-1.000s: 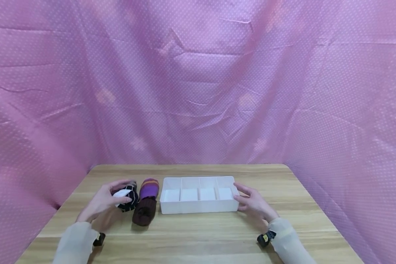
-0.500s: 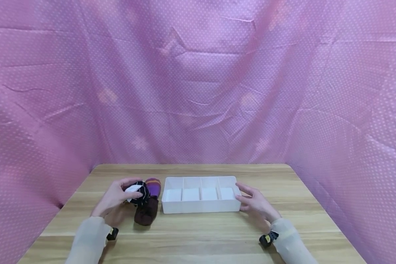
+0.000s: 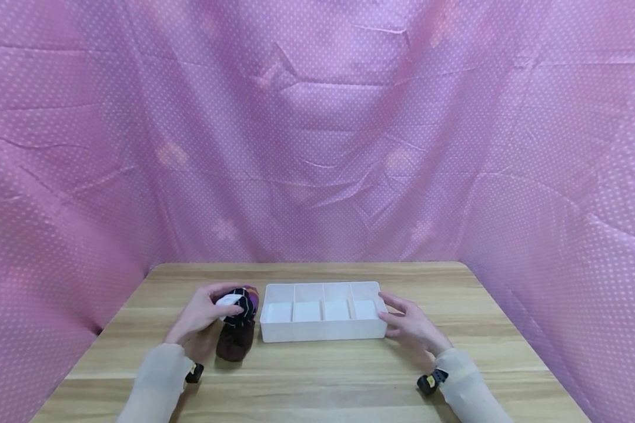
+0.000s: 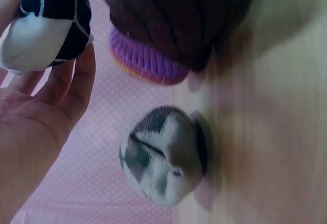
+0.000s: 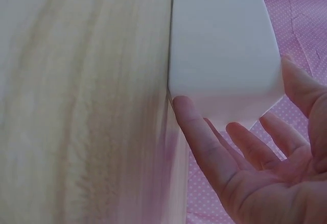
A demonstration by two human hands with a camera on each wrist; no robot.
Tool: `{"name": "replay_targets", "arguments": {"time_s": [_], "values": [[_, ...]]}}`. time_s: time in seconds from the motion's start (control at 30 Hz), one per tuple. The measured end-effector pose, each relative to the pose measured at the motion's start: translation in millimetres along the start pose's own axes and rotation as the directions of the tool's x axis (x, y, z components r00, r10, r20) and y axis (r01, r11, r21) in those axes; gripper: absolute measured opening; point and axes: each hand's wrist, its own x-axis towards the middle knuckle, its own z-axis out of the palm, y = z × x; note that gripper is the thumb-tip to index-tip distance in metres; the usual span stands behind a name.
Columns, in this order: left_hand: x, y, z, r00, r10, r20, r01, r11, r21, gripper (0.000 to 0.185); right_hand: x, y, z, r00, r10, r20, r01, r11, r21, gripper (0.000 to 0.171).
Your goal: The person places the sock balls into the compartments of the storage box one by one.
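Resting nearest the viewer, two pale sleeves come in over the wooden table (image 3: 317, 376), each with a small dark wrist camera strapped on.

Left hand (image 3: 201, 317): raised off the table, fingers and thumb curled round a rolled dark sock (image 3: 237, 305) with thin white lines and a white patch. The left wrist view confirms this; the sock (image 4: 48, 22) sits against the fingertips at the top of the palm (image 4: 30, 132). It is held above and just left of the tray's left end, over a second roll.

Second roll: a brown sock (image 3: 235, 343) with a purple band lies on the table directly below the held one, just beside the tray's left end (contact with the tray cannot be confirmed). In the wrist view its brown body and purple cuff (image 4: 168, 25) are plain.

A grey-and-white sock ball (image 4: 161, 155) lies on the table near the brown one, seen in the left wrist view only.

Right hand (image 3: 410, 326): fingers spread and nearly straight, holding nothing, set against the right end of the white tray (image 3: 323, 333). The right wrist view shows the hand (image 5: 255, 168) with its thumb tip touching the tray's lower corner (image 5: 219, 50).

Tray: four compartments in a row, mid-table.

Beyond the table hangs a pink dotted curtain (image 3: 317, 147) on all sides.
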Motion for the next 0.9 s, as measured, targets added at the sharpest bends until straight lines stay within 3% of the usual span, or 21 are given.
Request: {"name": "replay_targets", "arguments": {"time_s": [0.23,0.4,0.9], "values": [[5.4,11.4,10.6,0.999,-0.049,-0.020,0.050,0.998,0.046,0.064,-1.8,-1.5,0.5,1.000,-0.002,0.004,0.002,1.000,-0.003,0.070],[9.4,15.0,15.0,0.999,-0.048,0.008,0.048,0.998,0.043,0.062,-5.0,-4.1,0.6,1.000,-0.007,-0.002,0.007,1.000,-0.009,0.069],[13.7,22.2,35.0,0.998,0.046,0.049,-0.049,0.997,0.054,0.058,-9.3,-1.5,-2.4,0.999,-0.019,0.041,0.019,1.000,0.012,0.072]]}}
